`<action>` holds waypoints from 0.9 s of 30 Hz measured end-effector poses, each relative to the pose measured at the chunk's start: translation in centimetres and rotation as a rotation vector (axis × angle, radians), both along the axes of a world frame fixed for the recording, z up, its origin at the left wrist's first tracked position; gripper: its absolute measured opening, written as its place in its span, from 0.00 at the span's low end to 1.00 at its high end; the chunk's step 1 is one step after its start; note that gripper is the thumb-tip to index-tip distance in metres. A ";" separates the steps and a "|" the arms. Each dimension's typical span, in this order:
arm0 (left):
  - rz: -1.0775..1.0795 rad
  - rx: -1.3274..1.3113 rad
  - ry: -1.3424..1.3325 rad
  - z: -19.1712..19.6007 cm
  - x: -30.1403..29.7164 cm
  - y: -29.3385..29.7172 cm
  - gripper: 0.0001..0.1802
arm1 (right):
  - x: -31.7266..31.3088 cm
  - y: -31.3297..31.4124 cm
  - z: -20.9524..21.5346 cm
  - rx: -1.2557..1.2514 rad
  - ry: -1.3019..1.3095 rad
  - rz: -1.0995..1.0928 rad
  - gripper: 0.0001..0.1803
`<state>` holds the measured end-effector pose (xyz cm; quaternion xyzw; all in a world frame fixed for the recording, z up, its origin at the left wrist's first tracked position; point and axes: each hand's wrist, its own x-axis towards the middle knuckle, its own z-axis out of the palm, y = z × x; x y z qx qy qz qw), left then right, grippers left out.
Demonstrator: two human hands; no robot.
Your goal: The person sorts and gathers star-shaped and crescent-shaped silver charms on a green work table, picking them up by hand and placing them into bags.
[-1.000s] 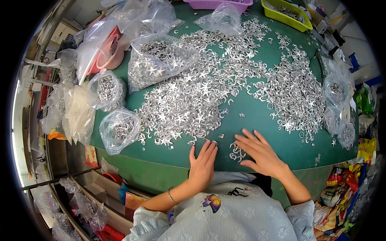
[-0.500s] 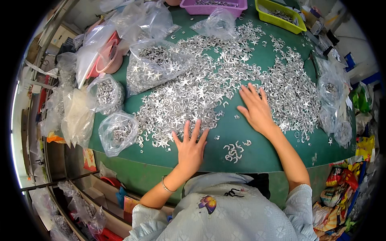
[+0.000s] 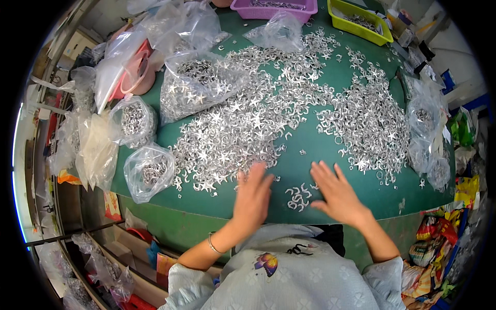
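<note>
A wide spread of small silvery metal pieces [image 3: 227, 139], star and crescent shapes among them, covers the middle of the green table [image 3: 356, 199]. A second heap [image 3: 369, 124] of such pieces lies to the right. Close to the front edge sits a small cluster of crescent pieces [image 3: 298, 198]. My left hand [image 3: 252, 196] is at the near edge of the main spread, its fingers extended though slightly blurred, holding nothing I can see. Just right of the small cluster, my right hand [image 3: 336, 195] lies palm down with fingers stretched out and the thumb apart.
On the left stand clear bags of metal pieces, a large one [image 3: 199, 85] and two smaller ones [image 3: 134, 121], beside a pink bucket [image 3: 138, 75]. At the back are a purple basket [image 3: 274, 9] and a yellow-green basket [image 3: 360, 23]. More bags [image 3: 426, 129] line the right edge.
My right hand has drawn back from between the heaps to beside the small cluster. My left hand has shifted slightly right and nearer to me, with its fingers closer together.
</note>
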<state>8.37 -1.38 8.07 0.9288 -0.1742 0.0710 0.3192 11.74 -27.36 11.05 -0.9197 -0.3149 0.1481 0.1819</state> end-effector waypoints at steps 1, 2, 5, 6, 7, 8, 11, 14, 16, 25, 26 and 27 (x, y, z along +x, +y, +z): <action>-0.100 -0.026 0.034 0.0 -0.4 -0.6 0.28 | -0.9 0.4 0.2 0.011 0.034 0.033 0.42; -0.201 -0.050 0.073 0.0 -0.7 -1.1 0.30 | -0.9 0.4 0.3 0.048 0.075 0.053 0.42; -0.312 0.118 0.116 -0.4 -1.1 -1.7 0.34 | 0.8 0.3 1.0 0.181 0.075 0.043 0.41; -0.290 0.118 0.112 -0.5 -1.0 -1.6 0.34 | 1.8 0.5 0.9 0.202 0.052 0.031 0.41; -0.267 0.117 0.109 -0.5 -0.8 -1.5 0.35 | 2.7 0.9 0.5 0.222 0.030 0.020 0.42; -0.233 0.122 0.104 -0.6 -0.8 -1.3 0.35 | 3.6 1.6 0.0 0.248 0.007 0.019 0.42; -0.205 0.251 0.074 -0.7 -0.8 -0.3 0.36 | 4.2 4.5 -0.2 0.176 -0.107 0.173 0.38; -0.140 0.365 0.058 -1.1 -0.8 0.7 0.34 | 4.7 5.6 -1.1 0.085 -0.165 0.248 0.35; -0.073 0.496 0.013 -1.1 -1.0 2.0 0.33 | 5.5 4.6 -2.1 0.015 -0.215 0.219 0.34; 0.055 0.335 -0.023 -1.9 0.6 4.1 0.32 | 7.5 6.9 -2.0 0.228 -0.351 0.143 0.36; 0.095 0.316 -0.033 -1.7 1.2 4.2 0.33 | 7.5 8.7 -2.0 0.239 -0.358 0.193 0.36; 0.132 0.293 -0.046 -1.5 1.9 4.2 0.34 | 7.6 10.3 -2.3 0.246 -0.368 0.240 0.36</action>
